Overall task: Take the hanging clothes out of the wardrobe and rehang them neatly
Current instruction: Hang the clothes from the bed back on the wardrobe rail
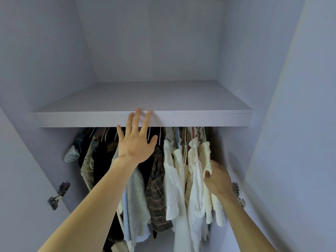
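Clothes (169, 179) hang packed just below and beyond the left hand (136, 144), fingers spread, holding nothing. The right hand (217, 179) grips a cream blouse (202, 155); removal looks to be starting, so next its hanger (204, 134) needs unhooking.

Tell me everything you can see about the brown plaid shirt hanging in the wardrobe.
The brown plaid shirt hangs under the shelf, near the middle of the row. Dark brown woven-looking fabric with lighter tan check lines, creased, draping loosely. Its top is hidden behind the spread left hand. A grey knit garment lies against its left side, a white shirt against its right.
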{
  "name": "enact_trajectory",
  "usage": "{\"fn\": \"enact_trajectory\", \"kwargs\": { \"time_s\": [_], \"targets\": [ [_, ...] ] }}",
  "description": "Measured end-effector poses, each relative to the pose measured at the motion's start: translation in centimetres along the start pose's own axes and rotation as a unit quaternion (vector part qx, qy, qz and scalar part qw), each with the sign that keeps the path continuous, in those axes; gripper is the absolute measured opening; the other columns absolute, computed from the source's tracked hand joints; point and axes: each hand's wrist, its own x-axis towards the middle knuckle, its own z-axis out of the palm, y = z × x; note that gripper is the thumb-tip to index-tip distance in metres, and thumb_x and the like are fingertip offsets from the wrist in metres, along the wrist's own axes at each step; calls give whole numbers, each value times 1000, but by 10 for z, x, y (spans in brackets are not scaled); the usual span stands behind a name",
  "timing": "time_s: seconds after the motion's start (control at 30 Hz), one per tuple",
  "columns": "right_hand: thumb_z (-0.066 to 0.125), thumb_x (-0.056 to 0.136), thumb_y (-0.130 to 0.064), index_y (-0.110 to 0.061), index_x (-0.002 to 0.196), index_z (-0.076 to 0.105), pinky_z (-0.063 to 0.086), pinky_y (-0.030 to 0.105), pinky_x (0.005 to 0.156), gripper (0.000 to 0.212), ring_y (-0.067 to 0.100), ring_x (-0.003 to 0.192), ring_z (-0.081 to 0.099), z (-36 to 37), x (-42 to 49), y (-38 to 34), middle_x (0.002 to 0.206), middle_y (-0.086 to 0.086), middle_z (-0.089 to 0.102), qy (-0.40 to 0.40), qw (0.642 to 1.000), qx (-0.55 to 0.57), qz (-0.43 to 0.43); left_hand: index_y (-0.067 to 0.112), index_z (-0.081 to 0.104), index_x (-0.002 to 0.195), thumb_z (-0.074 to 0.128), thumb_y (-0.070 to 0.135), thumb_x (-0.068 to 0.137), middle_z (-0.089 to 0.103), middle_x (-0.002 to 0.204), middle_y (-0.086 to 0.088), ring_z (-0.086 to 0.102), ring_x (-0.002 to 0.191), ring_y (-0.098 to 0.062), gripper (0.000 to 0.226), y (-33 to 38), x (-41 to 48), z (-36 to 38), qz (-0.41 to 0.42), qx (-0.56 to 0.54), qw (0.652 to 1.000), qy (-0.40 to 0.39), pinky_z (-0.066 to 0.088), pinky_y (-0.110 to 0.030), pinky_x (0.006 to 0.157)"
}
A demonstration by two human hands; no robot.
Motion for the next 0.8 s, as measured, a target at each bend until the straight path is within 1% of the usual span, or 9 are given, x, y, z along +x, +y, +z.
{"fn": "enact_trajectory", "kwargs": {
  "time_s": [0.07, 0.13, 0.23, 0.37, 0.53, 0.6, 0.67, 0.73, 0.8],
  "targets": [
    [55, 95, -19, -15, 136, 54, 45, 35, 103, 42, 27, 125, 54, -12, -21, -13, 137, 3, 58, 12, 998, 41, -56, 41, -1, 157, 44, 49, 98, -9, 167, 3, -4, 153, -24, 75, -7, -30, 1, -15, -15, 999, -42, 6, -59, 121],
    [57, 96, -20, -19, 135, 57, 40, 28, 107, 40, 21, 129, 50, -24, -44, -29, 137, -2, 59, 19, 990, 70, -123, 42, 5, 156, 46, 47, 98, -6, 167, 3, -4, 153, -22, 72, -20, -69, 7, -43, -28, 993, -108, 8, -58, 122],
    [53, 99, -27, -28, 135, 58, 30, 19, 108, 36, 9, 136, 39, -42, -83, -53, 141, -15, 52, 2, 980, 68, -189, 42, 10, 156, 47, 43, 99, -1, 167, 2, -3, 153, -22, 68, -41, -134, 16, -90, -60, 978, -177, 10, -55, 122],
    [49, 102, -32, -31, 136, 58, 21, 16, 113, 35, 3, 142, 29, -42, -141, -70, 146, -17, 46, -63, 962, 54, -260, 42, 13, 156, 44, 45, 100, 6, 167, 3, 1, 154, -22, 64, -64, -228, 23, -150, -64, 966, -199, 10, -50, 123],
    [45, 103, -40, -37, 141, 51, 16, 14, 113, 38, 2, 146, 22, -1, -223, -69, 152, -19, 39, -184, 930, 26, -318, 42, 13, 157, 44, 46, 100, 11, 166, 3, 8, 153, -21, 65, -80, -369, 20, -227, -53, 948, -216, 15, -43, 122],
    [46, 102, -40, -38, 141, 49, 14, 11, 111, 39, 1, 146, 21, 21, -260, -72, 152, -20, 38, -236, 910, 17, -340, 43, 13, 156, 44, 48, 99, 11, 166, 3, 8, 153, -22, 65, -85, -432, 14, -270, -51, 932, -236, 16, -43, 121],
    [46, 102, -42, -40, 141, 48, 15, 15, 114, 40, 2, 146, 20, 41, -299, -79, 151, -22, 37, -293, 882, 9, -369, 44, 14, 156, 45, 48, 99, 12, 166, 2, 7, 154, -23, 65, -86, -496, 5, -330, -48, 908, -254, 15, -44, 120],
    [45, 102, -43, -41, 142, 48, 16, 18, 116, 40, 2, 147, 19, 60, -342, -93, 152, -22, 36, -355, 838, -3, -414, 43, 14, 156, 44, 48, 98, 11, 166, 2, 7, 154, -23, 65, -84, -563, -12, -407, -52, 872, -266, 14, -46, 121],
    [44, 102, -43, -40, 143, 47, 15, 19, 116, 41, 1, 147, 17, 73, -373, -105, 153, -21, 36, -389, 802, -17, -453, 42, 16, 156, 43, 48, 98, 13, 166, 2, 8, 154, -23, 64, -80, -615, -26, -460, -48, 845, -268, 13, -48, 122]
  ]
}}
